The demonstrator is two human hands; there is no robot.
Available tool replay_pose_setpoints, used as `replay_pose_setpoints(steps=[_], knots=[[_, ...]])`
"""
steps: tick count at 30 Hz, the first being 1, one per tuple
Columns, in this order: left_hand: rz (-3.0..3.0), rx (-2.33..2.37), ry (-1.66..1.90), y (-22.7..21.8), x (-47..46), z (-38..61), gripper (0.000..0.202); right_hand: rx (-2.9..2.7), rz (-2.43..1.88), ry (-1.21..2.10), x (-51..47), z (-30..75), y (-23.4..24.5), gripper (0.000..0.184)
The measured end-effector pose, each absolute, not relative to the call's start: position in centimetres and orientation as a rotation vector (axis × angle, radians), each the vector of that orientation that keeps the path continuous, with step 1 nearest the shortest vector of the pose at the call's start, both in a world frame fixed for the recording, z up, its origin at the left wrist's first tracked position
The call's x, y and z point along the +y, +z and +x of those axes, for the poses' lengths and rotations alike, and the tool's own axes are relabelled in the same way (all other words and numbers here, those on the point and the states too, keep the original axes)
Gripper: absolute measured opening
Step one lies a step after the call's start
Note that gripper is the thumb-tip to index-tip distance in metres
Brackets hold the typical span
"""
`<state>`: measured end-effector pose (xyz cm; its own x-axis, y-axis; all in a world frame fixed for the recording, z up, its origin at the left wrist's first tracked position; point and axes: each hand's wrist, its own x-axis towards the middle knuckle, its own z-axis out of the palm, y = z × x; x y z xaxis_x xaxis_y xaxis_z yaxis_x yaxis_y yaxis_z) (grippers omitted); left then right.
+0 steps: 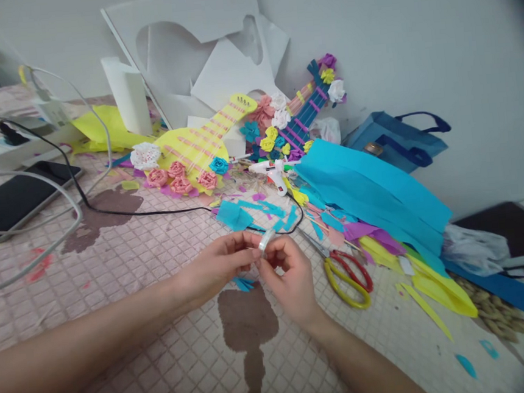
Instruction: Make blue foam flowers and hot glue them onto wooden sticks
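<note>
Over the middle of the table, my left hand (217, 264) and my right hand (294, 276) meet at a small roll of clear tape (266, 240). Fingers of both hands pinch it from either side. Just beyond lie cut turquoise paper pieces (233, 214), with more blue strips partly under my left hand. Scissors (349, 277) with one red and one yellow handle rest right of my right hand. A white hot glue gun (274, 172) stands farther back, its black cord curving toward my hands.
A yellow paper guitar (198, 147) with paper flowers and a blue one (299, 120) are at the back. Turquoise paper sheets (371, 187) spread right. A phone (18, 196), cables and a power strip (10, 148) occupy the left. White cut-out boards (209, 17) lean on the wall.
</note>
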<state>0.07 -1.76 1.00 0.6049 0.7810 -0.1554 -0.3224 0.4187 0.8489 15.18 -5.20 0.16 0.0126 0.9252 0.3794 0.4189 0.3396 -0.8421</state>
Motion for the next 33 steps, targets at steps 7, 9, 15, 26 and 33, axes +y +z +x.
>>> replay_pose_setpoints(steps=[7,9,15,26,33], knots=[[0.817,0.596,0.759,0.9,-1.8,0.3,0.025,-1.666,-1.216,0.465,-5.2,15.0,-0.1,0.012],[0.801,0.591,0.761,0.9,-1.8,0.3,0.026,-1.674,-1.217,0.446,-5.2,15.0,-0.2,0.012],[0.829,0.549,0.761,0.8,-1.9,0.4,0.023,-1.659,-1.212,0.478,-5.2,15.2,-0.3,0.012],[1.744,0.831,1.205,1.1,-0.9,-0.7,0.012,-1.647,-1.248,0.429,-4.9,15.3,-0.2,0.014],[2.261,0.731,1.397,1.7,-0.8,-1.1,0.008,-1.683,-1.247,0.383,-5.1,15.3,-0.2,0.013]])
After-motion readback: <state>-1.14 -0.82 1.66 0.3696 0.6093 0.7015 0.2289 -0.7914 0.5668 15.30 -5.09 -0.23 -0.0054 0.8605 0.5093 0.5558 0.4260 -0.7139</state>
